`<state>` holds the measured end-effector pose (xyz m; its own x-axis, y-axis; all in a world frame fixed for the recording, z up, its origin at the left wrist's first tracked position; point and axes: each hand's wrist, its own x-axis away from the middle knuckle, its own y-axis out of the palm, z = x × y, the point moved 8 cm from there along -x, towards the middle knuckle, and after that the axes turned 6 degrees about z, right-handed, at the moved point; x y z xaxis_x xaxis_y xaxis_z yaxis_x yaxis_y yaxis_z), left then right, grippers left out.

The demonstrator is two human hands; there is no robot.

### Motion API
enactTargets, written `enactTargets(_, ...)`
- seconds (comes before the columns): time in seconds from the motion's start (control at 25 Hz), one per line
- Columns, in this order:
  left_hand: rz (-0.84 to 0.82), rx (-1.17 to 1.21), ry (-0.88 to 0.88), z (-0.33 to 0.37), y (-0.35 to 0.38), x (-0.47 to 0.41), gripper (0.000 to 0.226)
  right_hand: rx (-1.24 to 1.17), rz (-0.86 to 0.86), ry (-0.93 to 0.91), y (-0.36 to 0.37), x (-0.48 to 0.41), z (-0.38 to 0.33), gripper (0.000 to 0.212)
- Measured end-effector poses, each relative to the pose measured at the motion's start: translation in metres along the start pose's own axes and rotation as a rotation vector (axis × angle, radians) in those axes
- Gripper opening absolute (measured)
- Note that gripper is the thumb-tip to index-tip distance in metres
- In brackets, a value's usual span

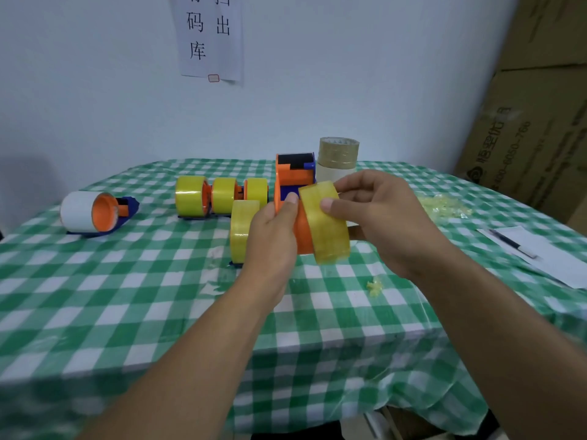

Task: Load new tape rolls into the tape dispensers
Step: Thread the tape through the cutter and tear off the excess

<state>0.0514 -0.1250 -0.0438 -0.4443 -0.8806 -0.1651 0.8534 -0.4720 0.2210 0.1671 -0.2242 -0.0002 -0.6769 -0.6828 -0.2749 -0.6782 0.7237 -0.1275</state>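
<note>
My left hand (273, 230) grips an orange and blue tape dispenser (290, 177) held above the table. My right hand (378, 211) holds a yellow tape roll (327, 227), which sits partly on the dispenser's orange drum (303, 233). Just left of my left hand stands another yellow roll (243, 230) on a dispenser. Behind it a row of three loaded dispensers with yellow rolls (219, 195) lies on the cloth. A dispenser with a white roll (92, 212) rests at the far left. Two spare rolls, brown on cream (337, 160), are stacked behind my hands.
The table wears a green and white checked cloth (127, 296). Crumpled yellow tape scraps (443, 206) lie at the right, and a small scrap (374, 285) near the middle. A paper sheet with a pen (521, 246) sits at the right edge. Cardboard boxes (533, 128) stand beyond.
</note>
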Motion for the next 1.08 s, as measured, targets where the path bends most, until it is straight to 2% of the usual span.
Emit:
enactTargets(0.16,-0.032,0.032,0.029,0.002,0.0,-0.001,0.032,0.07,-0.1,0.011,-0.004,-0.004,0.001,0.034)
enactTargets(0.24,-0.034,0.056,0.046,0.005,0.001,-0.001,0.031,0.138,-0.123,0.037,-0.005,-0.007,0.008,0.046)
enactTargets(0.32,-0.032,0.078,0.048,0.006,0.003,-0.001,0.032,0.091,-0.207,0.129,0.002,-0.007,0.02,0.062)
enactTargets(0.4,-0.039,0.095,0.047,0.006,0.004,0.0,0.037,0.016,-0.291,0.18,0.01,-0.004,0.027,0.065)
enactTargets(0.64,-0.081,0.092,0.037,0.005,0.008,0.005,0.045,-0.072,-0.31,0.2,0.014,-0.004,0.04,0.08)
enactTargets(0.84,-0.088,0.136,0.042,0.006,0.01,0.007,0.049,-0.064,-0.338,0.197,0.017,-0.008,0.044,0.083)
enactTargets(1.0,-0.134,0.18,0.019,0.006,0.014,0.011,0.057,-0.116,-0.366,0.203,0.021,-0.006,0.05,0.071)
enactTargets(1.08,-0.163,0.18,0.017,0.007,0.018,0.012,0.059,-0.132,-0.379,0.2,0.022,-0.005,0.049,0.073)
